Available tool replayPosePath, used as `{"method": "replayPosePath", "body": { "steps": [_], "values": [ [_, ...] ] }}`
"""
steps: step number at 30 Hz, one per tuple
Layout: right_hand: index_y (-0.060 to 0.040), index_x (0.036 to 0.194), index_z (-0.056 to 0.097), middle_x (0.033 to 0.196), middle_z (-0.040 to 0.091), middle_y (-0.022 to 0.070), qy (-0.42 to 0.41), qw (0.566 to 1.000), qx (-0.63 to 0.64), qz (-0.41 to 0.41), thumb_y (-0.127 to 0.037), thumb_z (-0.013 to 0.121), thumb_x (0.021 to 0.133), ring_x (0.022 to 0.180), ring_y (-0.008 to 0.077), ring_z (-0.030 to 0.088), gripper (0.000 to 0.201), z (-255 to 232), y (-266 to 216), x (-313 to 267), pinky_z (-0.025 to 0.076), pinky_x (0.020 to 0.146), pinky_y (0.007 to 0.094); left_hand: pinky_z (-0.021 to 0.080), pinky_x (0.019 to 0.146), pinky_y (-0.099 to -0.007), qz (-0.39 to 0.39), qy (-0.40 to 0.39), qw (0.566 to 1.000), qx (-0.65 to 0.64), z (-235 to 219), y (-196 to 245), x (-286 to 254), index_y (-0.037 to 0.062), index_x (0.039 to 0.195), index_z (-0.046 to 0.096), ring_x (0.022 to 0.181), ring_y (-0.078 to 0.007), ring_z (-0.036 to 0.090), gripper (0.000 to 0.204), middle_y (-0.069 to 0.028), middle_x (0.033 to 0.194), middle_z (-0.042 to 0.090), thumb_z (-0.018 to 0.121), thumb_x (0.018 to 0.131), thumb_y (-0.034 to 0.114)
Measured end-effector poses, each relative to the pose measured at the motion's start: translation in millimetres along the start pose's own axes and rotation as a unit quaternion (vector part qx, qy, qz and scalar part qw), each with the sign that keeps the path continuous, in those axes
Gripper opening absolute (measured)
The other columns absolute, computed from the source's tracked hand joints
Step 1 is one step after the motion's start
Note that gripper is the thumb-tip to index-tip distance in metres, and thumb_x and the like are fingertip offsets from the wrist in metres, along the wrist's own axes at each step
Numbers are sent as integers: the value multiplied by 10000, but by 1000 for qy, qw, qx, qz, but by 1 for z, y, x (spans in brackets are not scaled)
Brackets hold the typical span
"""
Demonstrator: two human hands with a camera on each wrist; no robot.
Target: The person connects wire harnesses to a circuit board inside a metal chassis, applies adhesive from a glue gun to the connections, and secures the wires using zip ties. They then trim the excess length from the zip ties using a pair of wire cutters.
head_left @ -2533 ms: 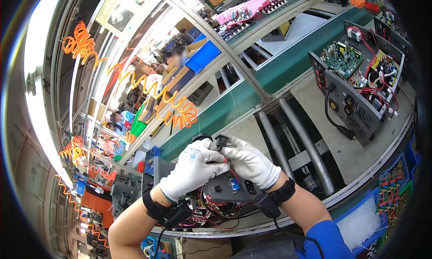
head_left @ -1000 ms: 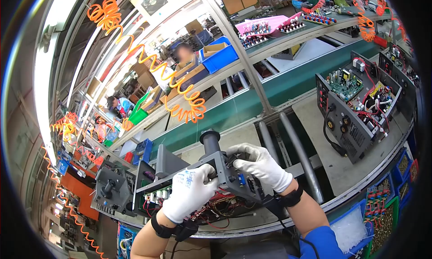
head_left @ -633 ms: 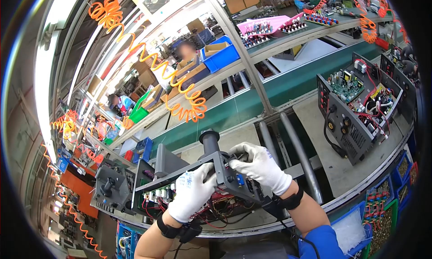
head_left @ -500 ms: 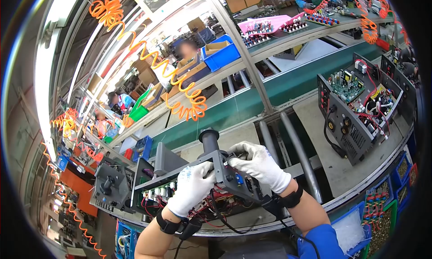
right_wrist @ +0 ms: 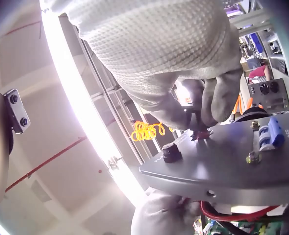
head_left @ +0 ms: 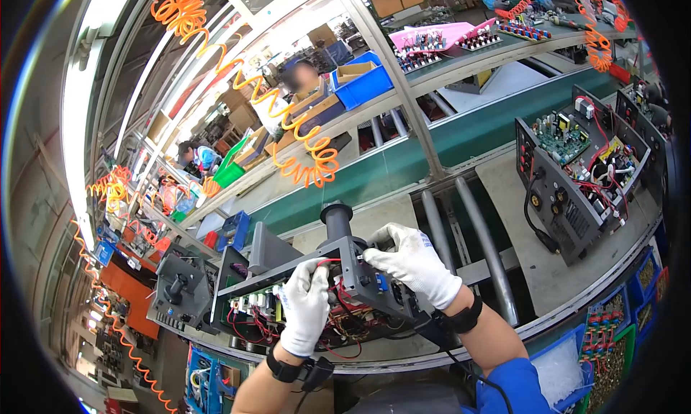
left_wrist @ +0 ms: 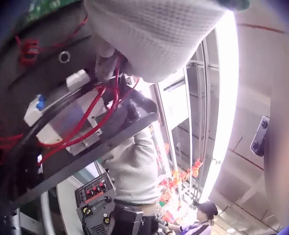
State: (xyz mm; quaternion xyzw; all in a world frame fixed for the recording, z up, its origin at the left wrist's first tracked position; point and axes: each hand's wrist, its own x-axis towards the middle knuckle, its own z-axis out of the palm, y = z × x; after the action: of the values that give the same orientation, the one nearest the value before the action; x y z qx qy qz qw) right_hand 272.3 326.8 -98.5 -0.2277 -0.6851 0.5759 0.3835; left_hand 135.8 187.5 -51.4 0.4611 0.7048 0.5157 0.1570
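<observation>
L hand (head_left: 305, 312) had fingers clamped on red wire (head_left: 330, 261) behind grey panel (right_wrist: 218, 171); R hand (head_left: 419, 267) pinched blk part (right_wrist: 197, 113) at its front.

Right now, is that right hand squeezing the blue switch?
No, the right hand pinches a small black part, and the blue switch sits untouched off to one side.

Pretty bright shop: long glowing white tube light (head_left: 74, 137), pale ceiling (right_wrist: 36, 88) with a thin red pipe (right_wrist: 28, 175), silver metal post (head_left: 396, 90). Flat green conveyor belt (head_left: 468, 138) runs past the light grey workbench's (head_left: 507, 205) far edge, orange coiled hoses (head_left: 180, 7) hanging around.
</observation>
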Motion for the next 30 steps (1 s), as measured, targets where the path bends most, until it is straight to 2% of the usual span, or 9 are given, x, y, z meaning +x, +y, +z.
{"method": "replayPosePath", "body": {
  "steps": [4,6,10,12,15,19,21,22,30],
  "values": [
    [33,1014,632,797,662,64,-15,999,5,47,-169,734,837,704,61,604,287,1,-13,-1,493,617,230,371,446,-172,-63,91,982,-155,11,-4,-5,38,1053,570,539,-11,435,155,12,795,556,519,980,164],
    [25,1005,638,775,661,66,-9,999,-48,15,-177,730,834,679,63,601,280,4,-9,4,494,603,241,348,445,-174,-100,112,970,-192,8,-7,-4,60,1025,553,536,-25,410,200,36,719,472,511,973,249],
    [20,983,645,762,661,71,10,997,-67,-40,-187,734,830,669,76,607,272,15,-9,5,498,600,250,341,463,-178,-103,172,938,-283,6,-21,-2,69,1022,542,537,-23,398,174,21,777,525,499,978,232],
    [24,975,645,781,665,72,-8,998,-6,56,-185,737,827,704,85,618,272,18,-22,3,505,626,250,340,466,-177,-78,164,949,-258,7,-20,-4,69,1035,538,541,-22,398,178,17,792,537,496,979,232],
    [26,1006,647,823,677,78,-21,996,24,83,-169,727,832,753,94,630,273,27,-23,8,514,673,248,340,476,-175,-54,151,965,-208,1,-18,-7,69,1061,529,555,-16,405,191,13,823,553,496,978,238],
    [33,1044,650,867,679,106,17,999,31,6,-209,729,813,769,147,644,344,47,-9,5,521,717,278,437,655,-173,-78,84,978,-172,-6,-13,-4,25,1085,517,739,-37,520,188,5,895,582,590,961,146],
    [24,1194,620,963,693,83,-16,999,45,-24,-146,709,854,853,92,628,390,47,-11,-5,518,757,244,461,713,-193,-12,44,982,-185,-12,-33,0,13,1083,523,772,-52,550,192,-14,908,598,618,938,95],
    [20,1249,596,1056,680,82,-24,998,51,-41,-98,674,885,922,90,615,391,45,-3,-10,510,804,241,473,747,-200,-32,51,978,-201,-14,-34,1,5,1070,530,799,-69,580,177,-38,924,615,618,935,76],
    [29,1274,570,1072,665,40,-34,964,262,40,16,598,914,918,75,606,361,57,16,-1,501,826,230,494,763,-237,-68,111,949,-288,-16,-42,4,4,1071,546,807,-110,622,175,-70,905,651,615,935,90]
  ]
}}
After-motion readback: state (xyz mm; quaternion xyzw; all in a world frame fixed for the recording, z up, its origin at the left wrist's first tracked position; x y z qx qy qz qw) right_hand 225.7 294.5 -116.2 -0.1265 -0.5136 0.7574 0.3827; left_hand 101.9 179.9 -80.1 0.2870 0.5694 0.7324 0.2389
